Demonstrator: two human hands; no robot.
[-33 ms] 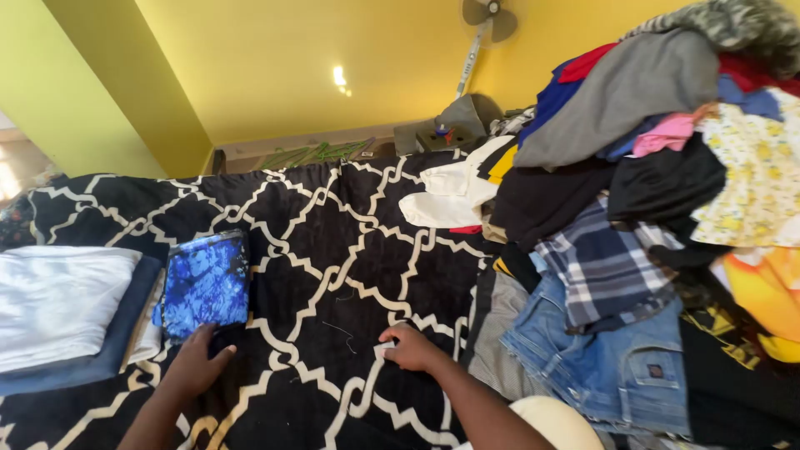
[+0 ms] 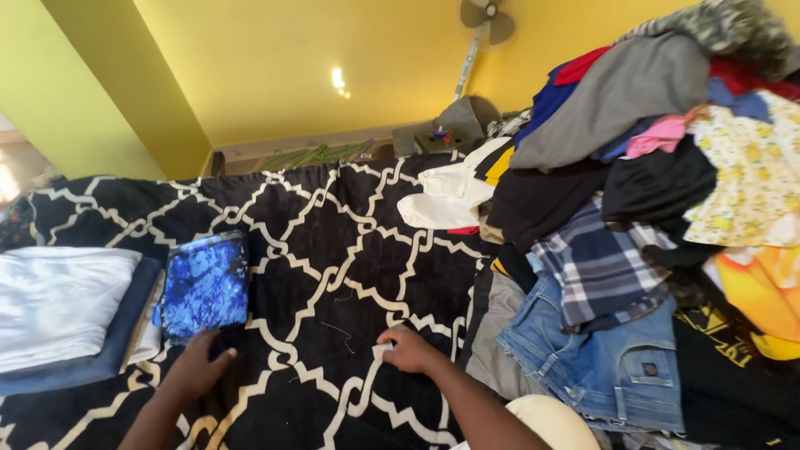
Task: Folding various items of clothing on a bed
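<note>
Yellow walls rise behind a black blanket (image 2: pixel 333 250) with cream lattice. Left hand (image 2: pixel 196 367) lies flat and open, empty, just below a folded blue cloth (image 2: pixel 204 286) (soft, light; likely best lifted under its folded edges). Right hand (image 2: pixel 406 350) rests loosely curled on the blanket, holding nothing, beside a clothes pile (image 2: pixel 633 208).

folded stack (image 2: pixel 62 312) left, clothes pile (image 2: pixel 650 233) right
</note>
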